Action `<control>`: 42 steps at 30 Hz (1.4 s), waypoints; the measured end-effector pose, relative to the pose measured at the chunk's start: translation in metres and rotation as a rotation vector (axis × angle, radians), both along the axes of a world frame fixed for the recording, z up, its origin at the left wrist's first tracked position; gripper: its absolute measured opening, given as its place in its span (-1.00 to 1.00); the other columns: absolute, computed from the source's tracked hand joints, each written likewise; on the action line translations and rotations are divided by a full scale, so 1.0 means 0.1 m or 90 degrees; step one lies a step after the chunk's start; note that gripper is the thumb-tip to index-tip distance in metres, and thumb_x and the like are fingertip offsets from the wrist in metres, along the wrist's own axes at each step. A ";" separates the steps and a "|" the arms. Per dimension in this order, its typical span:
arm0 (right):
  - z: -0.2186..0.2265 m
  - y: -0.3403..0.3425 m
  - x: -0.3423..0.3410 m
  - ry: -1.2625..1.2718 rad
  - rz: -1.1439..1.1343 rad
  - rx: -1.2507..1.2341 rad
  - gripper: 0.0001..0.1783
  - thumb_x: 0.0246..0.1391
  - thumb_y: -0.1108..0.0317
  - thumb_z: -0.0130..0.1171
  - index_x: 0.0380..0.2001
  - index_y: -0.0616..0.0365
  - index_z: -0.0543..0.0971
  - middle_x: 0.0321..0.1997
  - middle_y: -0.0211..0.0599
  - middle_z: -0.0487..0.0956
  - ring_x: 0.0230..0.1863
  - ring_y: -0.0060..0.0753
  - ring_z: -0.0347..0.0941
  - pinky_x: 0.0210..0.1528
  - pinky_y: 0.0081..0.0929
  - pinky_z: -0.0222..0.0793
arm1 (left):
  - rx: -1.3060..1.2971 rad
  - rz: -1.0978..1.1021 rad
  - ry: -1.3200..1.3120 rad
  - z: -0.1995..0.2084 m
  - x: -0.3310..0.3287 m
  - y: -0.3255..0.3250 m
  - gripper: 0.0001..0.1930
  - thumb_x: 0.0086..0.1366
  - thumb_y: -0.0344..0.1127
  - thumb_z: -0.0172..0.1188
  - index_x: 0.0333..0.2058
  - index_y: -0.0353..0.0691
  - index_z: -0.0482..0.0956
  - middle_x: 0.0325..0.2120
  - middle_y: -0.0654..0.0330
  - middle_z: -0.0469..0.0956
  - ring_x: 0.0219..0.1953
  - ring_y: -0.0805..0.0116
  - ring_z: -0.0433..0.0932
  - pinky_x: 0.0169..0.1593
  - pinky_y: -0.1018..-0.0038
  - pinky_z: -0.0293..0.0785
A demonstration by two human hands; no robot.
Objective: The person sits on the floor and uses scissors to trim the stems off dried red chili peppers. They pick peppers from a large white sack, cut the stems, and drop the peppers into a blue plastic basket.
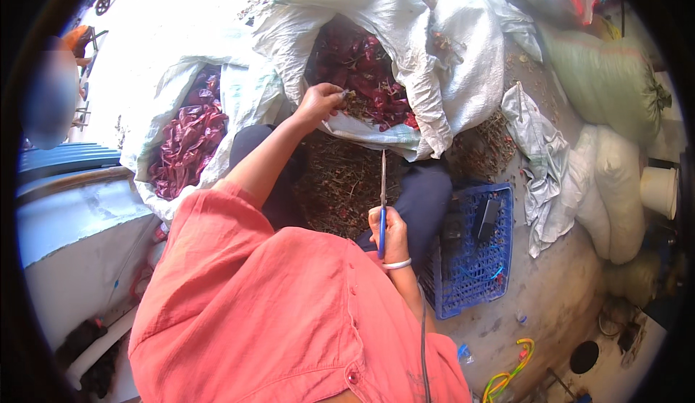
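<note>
My left hand is at the mouth of a white woven sack, over the dried red chili peppers inside it. Its fingers are pinched together, and what they hold is too small to make out. Between my knees, my right hand is closed around the blue handle of a pair of scissors. The blades are together and point away from me at the sack's near rim. Brownish stems and scraps cover the floor under the sack.
A second white sack of dark red peppers leans at the left. By my right leg sits a blue plastic crate with a black object on it. Full sacks and a white bucket stand at the right.
</note>
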State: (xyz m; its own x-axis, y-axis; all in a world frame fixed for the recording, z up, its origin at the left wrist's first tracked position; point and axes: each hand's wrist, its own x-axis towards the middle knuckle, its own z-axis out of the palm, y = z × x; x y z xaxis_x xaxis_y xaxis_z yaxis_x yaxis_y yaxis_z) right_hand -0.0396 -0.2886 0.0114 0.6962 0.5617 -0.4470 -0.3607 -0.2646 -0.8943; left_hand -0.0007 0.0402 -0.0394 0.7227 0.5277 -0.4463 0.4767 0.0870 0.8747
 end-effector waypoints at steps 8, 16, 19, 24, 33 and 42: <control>-0.07 0.07 0.09 -0.140 0.057 -0.007 -0.56 0.13 0.00 0.23 -0.29 0.22 0.50 -0.52 -0.48 0.46 -0.53 -0.72 0.35 -0.50 -0.67 0.38 | -0.492 -0.025 -0.280 0.46 -0.56 -0.51 -0.76 0.31 -0.42 0.12 -0.05 -0.23 0.45 -0.24 0.17 0.56 -0.14 0.29 0.61 -0.12 0.40 0.62; 0.15 0.14 -0.02 -0.024 0.005 0.063 -0.74 0.12 0.21 0.29 -0.35 0.15 0.49 -0.53 -0.52 0.48 -0.63 -0.75 0.32 -0.59 -0.72 0.26 | -0.565 0.090 -0.247 0.48 -0.48 -0.52 -0.83 0.29 -0.42 0.14 -0.15 -0.20 0.46 -0.34 0.21 0.54 -0.30 0.36 0.57 -0.26 0.43 0.59; 0.11 0.11 -0.04 -0.016 0.009 0.053 -0.79 0.12 0.28 0.28 -0.35 0.15 0.49 -0.52 -0.50 0.49 -0.62 -0.75 0.33 -0.58 -0.71 0.27 | -0.441 0.126 -0.159 0.18 -0.27 -0.48 -0.84 0.26 -0.36 0.20 -0.20 -0.20 0.47 -0.43 0.29 0.48 -0.44 0.48 0.49 -0.35 0.49 0.55; -0.01 0.10 -0.01 -0.003 0.006 0.029 -0.70 0.12 0.17 0.30 -0.32 0.17 0.50 -0.54 -0.50 0.48 -0.59 -0.73 0.35 -0.56 -0.70 0.31 | -0.181 0.141 -0.050 -0.31 0.37 -0.58 -0.78 0.22 -0.27 0.28 -0.27 -0.26 0.50 -0.49 0.30 0.45 -0.54 0.56 0.40 -0.47 0.53 0.46; -0.07 0.04 0.10 0.042 -0.024 0.005 -0.64 0.12 0.11 0.29 -0.29 0.19 0.49 -0.53 -0.49 0.48 -0.58 -0.73 0.36 -0.55 -0.69 0.34 | -0.060 0.192 0.159 -0.79 1.01 -0.60 -0.64 0.03 -0.15 0.44 -0.43 -0.32 0.52 -0.59 0.12 0.49 -0.66 0.30 0.45 -0.62 0.37 0.41; 0.02 0.08 0.09 -0.008 -0.018 0.042 -0.72 0.12 0.22 0.30 -0.31 0.21 0.50 -0.53 -0.51 0.47 -0.55 -0.73 0.36 -0.55 -0.69 0.31 | -0.338 0.128 -0.105 -0.22 0.33 -0.33 -0.82 0.24 -0.35 0.23 -0.24 -0.25 0.46 -0.51 0.27 0.50 -0.64 0.56 0.40 -0.59 0.56 0.34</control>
State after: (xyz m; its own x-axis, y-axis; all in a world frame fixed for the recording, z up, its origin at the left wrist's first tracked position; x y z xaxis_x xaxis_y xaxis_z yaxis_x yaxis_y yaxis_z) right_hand -0.0301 -0.2808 0.0138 0.7178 0.5698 -0.4001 -0.3554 -0.1944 -0.9143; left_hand 0.0324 0.0077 -0.0613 0.7138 0.3963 -0.5774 0.2675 0.6077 0.7477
